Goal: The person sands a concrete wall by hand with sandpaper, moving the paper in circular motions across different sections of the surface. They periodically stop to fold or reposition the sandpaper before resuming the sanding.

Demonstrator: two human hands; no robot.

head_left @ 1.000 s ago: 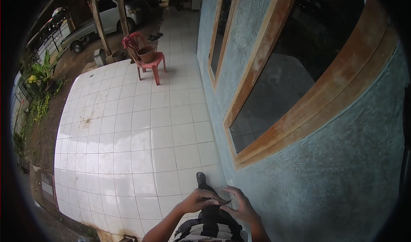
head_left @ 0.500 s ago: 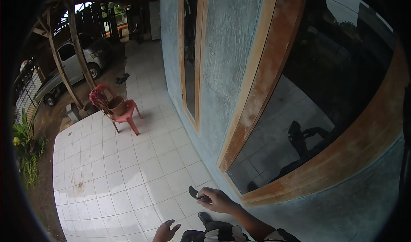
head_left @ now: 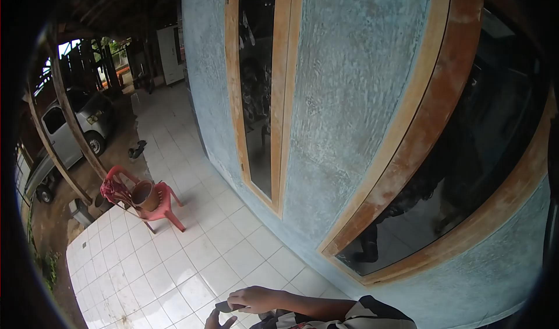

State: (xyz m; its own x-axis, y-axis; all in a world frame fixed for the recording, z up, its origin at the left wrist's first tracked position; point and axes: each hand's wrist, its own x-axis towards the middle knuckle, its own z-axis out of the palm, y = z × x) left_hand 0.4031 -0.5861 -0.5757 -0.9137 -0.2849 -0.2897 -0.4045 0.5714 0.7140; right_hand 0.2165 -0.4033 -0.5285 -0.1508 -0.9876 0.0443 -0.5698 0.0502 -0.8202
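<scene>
Holding a small, dark grey to nearly black, flat-looking object (head_left: 223,307) in the right hand (head_left: 254,300), with fingers bent over one end of it. Seen low in the view, left of centre, above the white square-tiled floor (head_left: 204,265). Looks short and blunt at the exposed end, dull on the surface, darker than the skin around it. Too small and too much covered by the fingers to make out the full outline or the material. Placed just beside that exposed end, the left hand (head_left: 218,321), partly cut off by the bottom edge, thumb and fingers parted; impossible to make out whether gripping the dark object or only near it. Stretched in from the right, the right forearm, with a black-and-white patterned garment (head_left: 381,314) at its upper end. Well apart on the tiles, a pinkish-red plastic chair (head_left: 167,211) bearing a brown round pot (head_left: 145,196), with a red cloth (head_left: 114,190) over the backrest. Along the right side, a rough light-blue wall (head_left: 349,113) with orange-brown wooden window frames (head_left: 283,119).
</scene>
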